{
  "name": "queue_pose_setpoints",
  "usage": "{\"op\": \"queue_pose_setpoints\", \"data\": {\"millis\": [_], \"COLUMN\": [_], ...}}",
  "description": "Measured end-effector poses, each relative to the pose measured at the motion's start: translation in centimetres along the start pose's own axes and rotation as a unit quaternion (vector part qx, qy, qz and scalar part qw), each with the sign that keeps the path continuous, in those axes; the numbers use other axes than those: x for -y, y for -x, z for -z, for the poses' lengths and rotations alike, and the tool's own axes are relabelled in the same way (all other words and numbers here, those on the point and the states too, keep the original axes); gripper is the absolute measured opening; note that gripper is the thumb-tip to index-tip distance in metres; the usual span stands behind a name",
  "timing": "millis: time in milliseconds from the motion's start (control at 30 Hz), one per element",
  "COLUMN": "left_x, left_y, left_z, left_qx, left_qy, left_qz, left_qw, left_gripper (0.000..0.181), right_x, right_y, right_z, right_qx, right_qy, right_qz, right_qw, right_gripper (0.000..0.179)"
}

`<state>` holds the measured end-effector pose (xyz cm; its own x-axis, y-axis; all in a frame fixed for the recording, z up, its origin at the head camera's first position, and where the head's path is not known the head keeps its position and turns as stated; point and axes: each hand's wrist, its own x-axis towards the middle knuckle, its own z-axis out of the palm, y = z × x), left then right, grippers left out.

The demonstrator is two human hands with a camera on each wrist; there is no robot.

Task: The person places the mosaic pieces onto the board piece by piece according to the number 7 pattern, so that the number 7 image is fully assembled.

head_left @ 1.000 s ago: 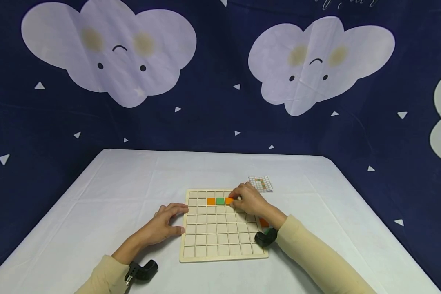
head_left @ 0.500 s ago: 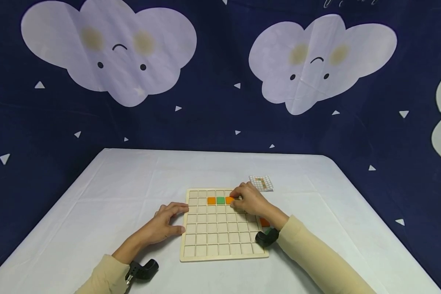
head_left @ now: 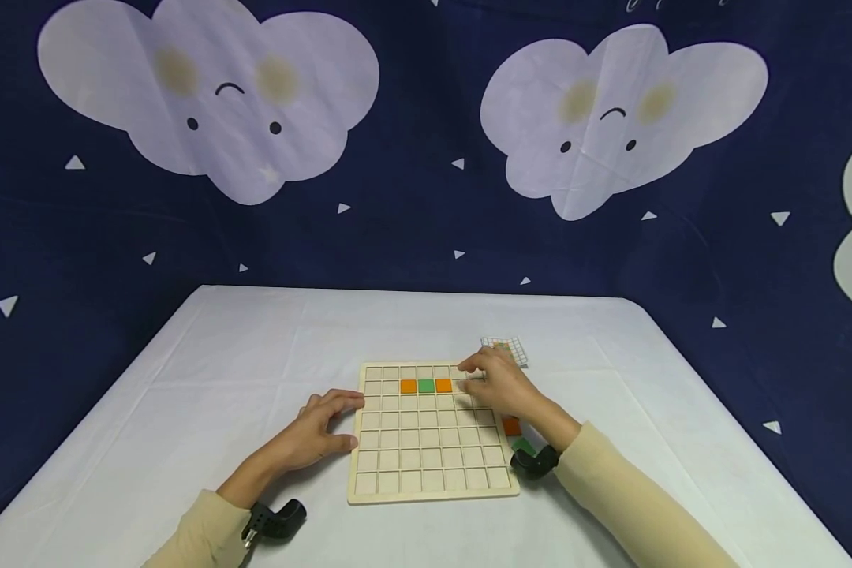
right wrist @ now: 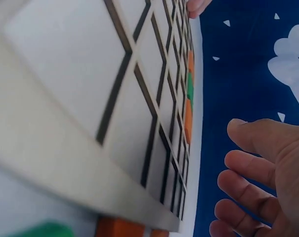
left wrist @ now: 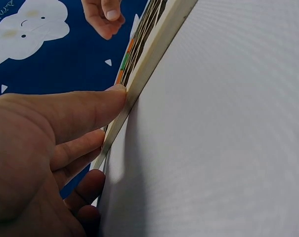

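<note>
A pale wooden grid board (head_left: 429,438) lies on the table. In its second row from the back sit an orange tile (head_left: 408,386), a green tile (head_left: 426,386) and another orange tile (head_left: 443,385), side by side. My left hand (head_left: 317,438) rests at the board's left edge, thumb and fingertips touching the rim; in the left wrist view the thumb (left wrist: 90,111) presses against the side. Over the back right of the board hovers my right hand (head_left: 500,381), fingers apart and nothing between them. The right wrist view shows its thumb (right wrist: 260,136) and loosely bent fingers raised off the board.
Beyond the right hand lies a small printed grid card (head_left: 517,352), partly covered by it. Beside the board's right edge are a loose orange-red tile (head_left: 512,427) and a green piece (head_left: 523,447), partly behind the right wrist's black camera (head_left: 535,463). A cloud-patterned blue cloth (head_left: 412,221) hangs behind the table.
My right hand has let go of the rightmost orange tile in the row and moved right, off it. That tile now shows whole. My left hand stays at the board's edge.
</note>
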<state>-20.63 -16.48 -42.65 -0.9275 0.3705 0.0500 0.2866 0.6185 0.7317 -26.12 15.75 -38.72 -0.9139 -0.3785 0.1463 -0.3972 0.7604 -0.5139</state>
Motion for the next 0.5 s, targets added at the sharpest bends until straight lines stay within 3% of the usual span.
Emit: {"op": "queue_pose_setpoints", "data": {"millis": [500], "left_x": [-0.1], "left_y": [0.1], "left_z": [0.0], "left_qx": [0.002], "left_qy": [0.002], "left_qz": [0.005], "left_qw": [1.0000], "left_gripper": [0.054], "right_x": [-0.9], "right_y": [2.2], "right_z": [1.4], "right_qx": [-0.031], "right_qy": [0.015], "right_qz": [0.005], "right_qw": [0.9994], "right_gripper": [0.030]}}
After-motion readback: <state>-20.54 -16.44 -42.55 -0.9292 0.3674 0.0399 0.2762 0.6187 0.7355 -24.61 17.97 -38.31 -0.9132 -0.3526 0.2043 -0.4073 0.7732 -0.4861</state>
